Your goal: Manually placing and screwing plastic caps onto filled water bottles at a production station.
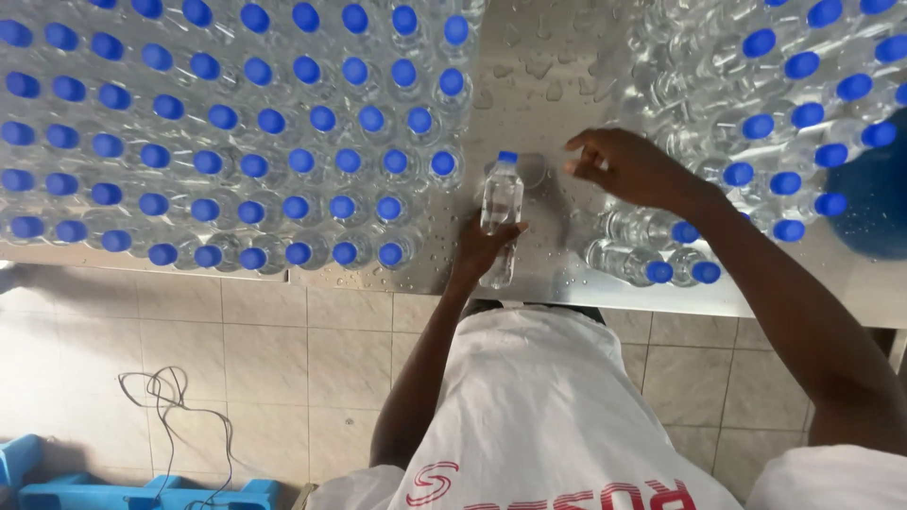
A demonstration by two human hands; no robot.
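At the far left, a large block of upright clear water bottles (pixel 236 132) with blue caps stands in tight rows on a wet stainless-steel table (pixel 553 57), filling it from the left edge to near the middle. Below the table edge lies a beige tiled floor (pixel 189 340), with a thin loose cable (pixel 170 397) curled on it and a blue plastic crate (pixel 142 493) at the bottom left corner.

Just right of the block, the left hand (pixel 484 244) grips a single clear bottle (pixel 502 203) with a blue cap, fingers and thumb wrapped around its lower half. The bottle stands on the table near the front edge, apart from the rows.

Further right, the right hand (pixel 631 168) hovers over the bare metal, fingers loosely curled and slightly apart, holding nothing that can be seen. Under its wrist a few capped bottles lie on their sides (pixel 652 255), and beyond them a second mass of blue-capped bottles (pixel 784 104) crowds the right end of the table. The person wears a white shirt (pixel 539 425).
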